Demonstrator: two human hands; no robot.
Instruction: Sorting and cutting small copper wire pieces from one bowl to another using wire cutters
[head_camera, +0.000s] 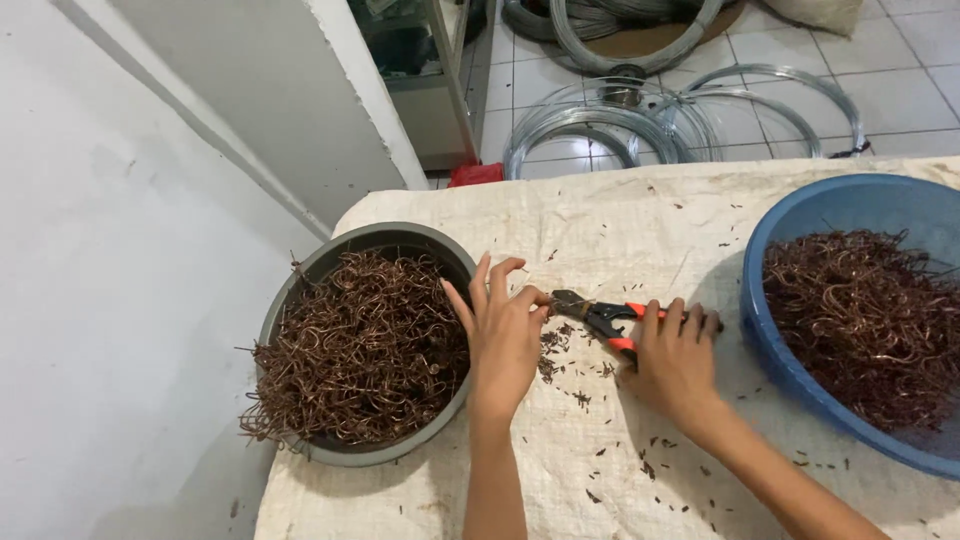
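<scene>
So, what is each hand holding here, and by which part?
The right hand holds the cutting pliers by their red handles. The left hand pinches something small at the pliers' jaws with its fingers; what it is cannot be told.

Two bare hands meet at the middle, forearms reaching in from below.

The left hand (503, 335) is raised on its wrist, thumb and forefinger pinched together at the tips, the other fingers spread upward. The right hand (675, 360) lies just beside it, palm down, fingers curled shut in a grip, its forearm slanting away to the lower right.
</scene>
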